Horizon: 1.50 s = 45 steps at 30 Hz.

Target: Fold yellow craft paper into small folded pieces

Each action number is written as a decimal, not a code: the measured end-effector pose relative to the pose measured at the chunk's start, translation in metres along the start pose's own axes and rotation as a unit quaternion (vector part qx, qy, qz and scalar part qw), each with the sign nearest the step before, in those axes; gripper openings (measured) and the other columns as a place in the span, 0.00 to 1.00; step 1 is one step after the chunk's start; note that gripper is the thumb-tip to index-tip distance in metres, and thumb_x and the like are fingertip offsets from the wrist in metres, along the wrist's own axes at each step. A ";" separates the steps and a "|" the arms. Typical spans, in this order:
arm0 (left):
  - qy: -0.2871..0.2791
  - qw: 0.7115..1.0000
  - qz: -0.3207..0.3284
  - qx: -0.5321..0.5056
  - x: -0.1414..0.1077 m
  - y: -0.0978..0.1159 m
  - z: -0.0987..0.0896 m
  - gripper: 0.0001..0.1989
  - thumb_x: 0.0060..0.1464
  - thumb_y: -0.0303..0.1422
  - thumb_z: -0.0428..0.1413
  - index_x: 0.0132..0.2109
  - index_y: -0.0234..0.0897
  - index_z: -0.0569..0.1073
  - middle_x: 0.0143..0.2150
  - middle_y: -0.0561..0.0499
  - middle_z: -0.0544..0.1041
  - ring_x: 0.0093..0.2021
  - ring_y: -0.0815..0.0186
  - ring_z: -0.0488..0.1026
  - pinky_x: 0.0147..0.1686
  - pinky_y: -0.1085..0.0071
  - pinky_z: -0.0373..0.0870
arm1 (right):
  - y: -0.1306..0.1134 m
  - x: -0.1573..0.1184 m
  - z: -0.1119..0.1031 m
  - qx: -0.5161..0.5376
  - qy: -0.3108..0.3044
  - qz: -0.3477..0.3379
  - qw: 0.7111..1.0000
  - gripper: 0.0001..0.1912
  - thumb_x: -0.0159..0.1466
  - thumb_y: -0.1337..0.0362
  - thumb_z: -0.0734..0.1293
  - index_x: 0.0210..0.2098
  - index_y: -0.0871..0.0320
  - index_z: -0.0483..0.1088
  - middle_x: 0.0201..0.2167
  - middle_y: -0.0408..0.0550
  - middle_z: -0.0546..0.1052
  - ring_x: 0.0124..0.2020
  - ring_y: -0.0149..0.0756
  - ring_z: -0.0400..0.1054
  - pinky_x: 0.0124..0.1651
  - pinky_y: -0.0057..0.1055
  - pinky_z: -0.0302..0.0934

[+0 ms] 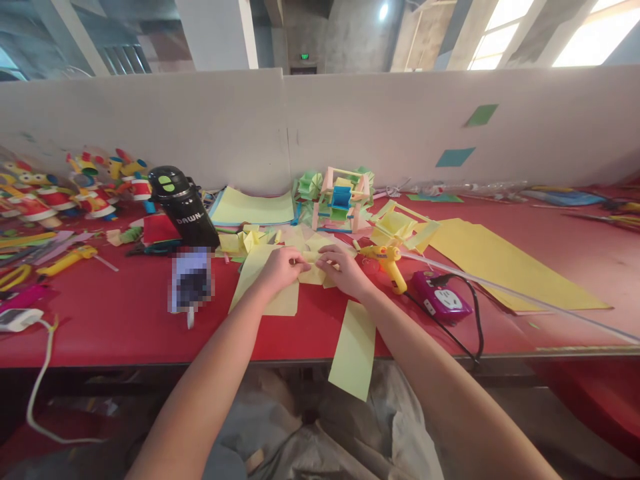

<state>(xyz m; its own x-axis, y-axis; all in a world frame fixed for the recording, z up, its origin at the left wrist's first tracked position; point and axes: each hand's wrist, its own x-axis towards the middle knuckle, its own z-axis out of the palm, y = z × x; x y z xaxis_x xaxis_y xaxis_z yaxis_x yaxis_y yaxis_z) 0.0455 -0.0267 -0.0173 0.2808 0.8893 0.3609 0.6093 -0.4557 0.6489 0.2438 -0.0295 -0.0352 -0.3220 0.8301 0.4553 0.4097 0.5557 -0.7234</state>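
Over the red table, my left hand (281,268) and my right hand (345,268) face each other a short gap apart. Both have fingers pinched on a small piece of pale yellow paper (313,273), whose exact fold is hard to make out. Beneath my left forearm lies a larger yellow sheet (283,303). Another yellow strip of paper (353,347) sticks out past the table's front edge beside my right forearm. A yellow hot glue gun (389,261) rests just right of my right hand.
Paper-and-stick models (341,197) stand behind my hands. At left are a black bottle (183,207), a blurred phone-like object (191,280) and a yellow cutter (67,260). To the right lie a purple power socket (443,297) with a black cord and large yellow sheets (515,267).
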 end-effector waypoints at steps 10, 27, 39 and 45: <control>0.021 0.989 -0.021 -0.145 -0.001 0.006 0.000 0.11 0.49 0.37 0.65 0.34 0.36 0.73 0.37 0.49 0.76 0.37 0.64 0.74 0.39 0.68 0.71 | -0.012 -0.003 0.001 0.082 0.069 -0.002 0.994 0.09 0.64 0.56 0.67 0.38 0.55 0.70 0.34 0.47 0.76 0.37 0.37 0.72 0.43 0.36 0.67; -0.005 0.996 0.092 0.007 -0.002 0.000 0.002 0.07 0.49 0.23 0.60 0.33 0.39 0.80 0.40 0.48 0.80 0.44 0.60 0.75 0.51 0.62 0.68 | 0.000 -0.003 -0.002 -0.066 0.010 -0.066 0.996 0.08 0.56 0.76 0.66 0.31 0.57 0.72 0.37 0.49 0.75 0.41 0.39 0.68 0.45 0.36 0.63; -0.153 0.988 0.012 0.005 -0.005 -0.003 -0.008 0.10 0.56 0.38 0.57 0.34 0.40 0.82 0.41 0.48 0.80 0.41 0.60 0.76 0.45 0.66 0.69 | -0.009 -0.004 -0.004 -0.103 -0.095 -0.023 0.990 0.11 0.65 0.70 0.64 0.27 0.58 0.73 0.31 0.49 0.75 0.37 0.36 0.67 0.42 0.32 0.61; -0.128 0.991 -0.026 0.025 -0.005 -0.003 -0.009 0.11 0.56 0.36 0.55 0.34 0.38 0.81 0.33 0.48 0.80 0.35 0.61 0.75 0.37 0.67 0.68 | -0.007 -0.005 0.000 -0.091 -0.077 -0.016 0.993 0.08 0.66 0.68 0.65 0.29 0.58 0.72 0.31 0.48 0.73 0.37 0.36 0.66 0.40 0.31 0.61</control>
<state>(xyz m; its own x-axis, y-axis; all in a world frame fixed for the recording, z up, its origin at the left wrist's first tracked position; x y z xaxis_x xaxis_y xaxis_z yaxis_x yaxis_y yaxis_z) 0.0356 -0.0302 -0.0145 0.4233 0.8950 0.1408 0.6629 -0.4118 0.6253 0.2425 -0.0373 -0.0317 -0.4578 0.8028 0.3821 0.5399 0.5925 -0.5979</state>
